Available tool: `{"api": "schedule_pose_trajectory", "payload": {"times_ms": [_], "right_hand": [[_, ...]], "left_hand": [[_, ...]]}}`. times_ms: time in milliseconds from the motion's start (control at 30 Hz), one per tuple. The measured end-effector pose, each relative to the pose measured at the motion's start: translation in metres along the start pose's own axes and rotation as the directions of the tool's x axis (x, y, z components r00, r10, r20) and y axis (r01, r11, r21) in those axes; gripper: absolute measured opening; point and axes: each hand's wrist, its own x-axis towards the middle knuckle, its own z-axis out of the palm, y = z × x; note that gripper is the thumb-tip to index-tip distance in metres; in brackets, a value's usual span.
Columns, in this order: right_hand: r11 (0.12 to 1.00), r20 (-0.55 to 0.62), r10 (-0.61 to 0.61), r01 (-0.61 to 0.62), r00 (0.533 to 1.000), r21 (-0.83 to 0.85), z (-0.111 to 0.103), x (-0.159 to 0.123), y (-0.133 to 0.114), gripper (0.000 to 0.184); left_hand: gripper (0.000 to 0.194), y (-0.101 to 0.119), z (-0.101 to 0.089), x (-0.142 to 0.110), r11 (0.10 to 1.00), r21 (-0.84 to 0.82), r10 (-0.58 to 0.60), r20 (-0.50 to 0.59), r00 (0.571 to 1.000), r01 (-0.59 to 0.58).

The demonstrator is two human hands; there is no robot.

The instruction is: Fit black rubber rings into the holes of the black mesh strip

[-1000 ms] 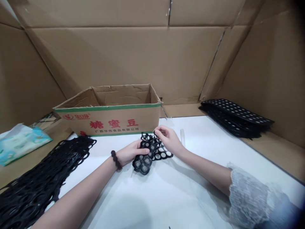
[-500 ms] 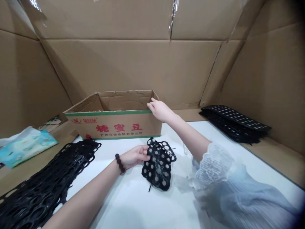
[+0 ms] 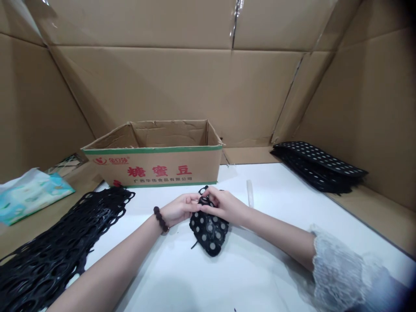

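Note:
A black dotted piece [image 3: 209, 236], soft-looking and covered in pale round spots, lies on the white table in front of me. My left hand [image 3: 182, 210], with a dark bead bracelet at its wrist, pinches the piece's upper left edge. My right hand [image 3: 225, 206] reaches in from the right, its thumb and fingers closed on the upper part of the same piece. The two hands' fingertips nearly meet there and cover part of that upper edge. A thin black strand sticks out at the piece's lower left.
Behind the hands stands an open cardboard box [image 3: 156, 167] with red lettering. Black netting with round holes [image 3: 65, 242] spreads at left, near a blue-green tissue pack [image 3: 35, 195]. A stack of black dotted sheets [image 3: 320, 167] lies at right. A small whitish tube [image 3: 250, 193] lies behind my right forearm.
My right hand has come down from the box's right rim to the dotted piece and now grips its upper part. My left hand keeps its hold. The view has shifted slightly.

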Motion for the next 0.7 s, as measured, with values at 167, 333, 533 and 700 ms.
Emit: {"api": "schedule_pose_trajectory", "payload": {"times_ms": [167, 333, 533, 700], "right_hand": [[0.909, 0.036, 0.057, -0.067, 0.998, 0.412, 0.001, 0.003, 0.007, 0.024], [0.894, 0.033, 0.079, -0.085, 0.996, 0.44, -0.001, 0.008, 0.014, 0.024], [0.961, -0.303, 0.159, -0.077, 0.939, 0.266, -0.039, 0.02, 0.032, 0.025], [0.991, -0.734, 0.13, -0.067, 0.667, 0.115, -0.104, 0.053, 0.026, 0.024]], "left_hand": [[0.029, 0.001, 0.0, -0.001, 0.997, 0.043, -0.067, -0.037, 0.997, 0.068], [0.025, 0.001, -0.001, 0.0, 0.99, 0.09, -0.11, -0.042, 0.993, 0.113], [0.024, 0.0, 0.0, 0.004, 0.994, 0.071, -0.077, -0.068, 0.995, 0.082], [0.025, -0.002, 0.002, 0.007, 0.993, 0.094, -0.067, -0.044, 0.997, 0.071]]}}
